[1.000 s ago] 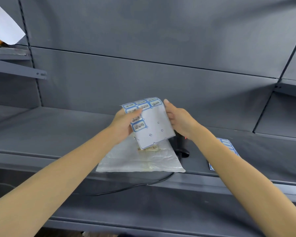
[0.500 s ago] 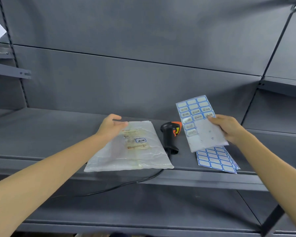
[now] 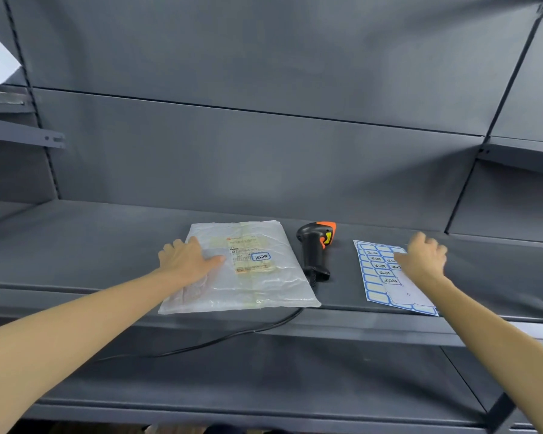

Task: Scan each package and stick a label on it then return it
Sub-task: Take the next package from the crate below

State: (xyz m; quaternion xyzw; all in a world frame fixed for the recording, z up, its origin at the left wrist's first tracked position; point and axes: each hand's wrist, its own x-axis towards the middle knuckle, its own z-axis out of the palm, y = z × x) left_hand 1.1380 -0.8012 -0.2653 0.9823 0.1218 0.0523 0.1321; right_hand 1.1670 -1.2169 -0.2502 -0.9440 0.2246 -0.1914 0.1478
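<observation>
Head view, sole view.

Item 1: package (image 3: 242, 267), a clear plastic mailer lying flat on the grey shelf (image 3: 91, 245), near its front edge. A printed shipping slip shows through its top face, and a small blue-bordered label (image 3: 260, 257) sits at the slip's right side.

Item 2: left hand (image 3: 185, 261), laid palm down on the package's left part, fingers straight and together, thumb out toward the slip. It grips nothing.

Item 3: scanner (image 3: 315, 249), black with orange head, lying on the shelf just right of the package, its cable trailing off the front edge.

Item 4: label sheets (image 3: 386, 277), flat on the shelf right of the scanner.

Item 5: right hand (image 3: 423, 258), over the sheets' far right part, fingers loosely bent; whether it pinches the paper cannot be told.

Step in hand, as judged: label on, package ready for return. To do it well, rub the label flat, then lift the limp mailer by a firm edge grip, clear of the scanner cable.
</observation>
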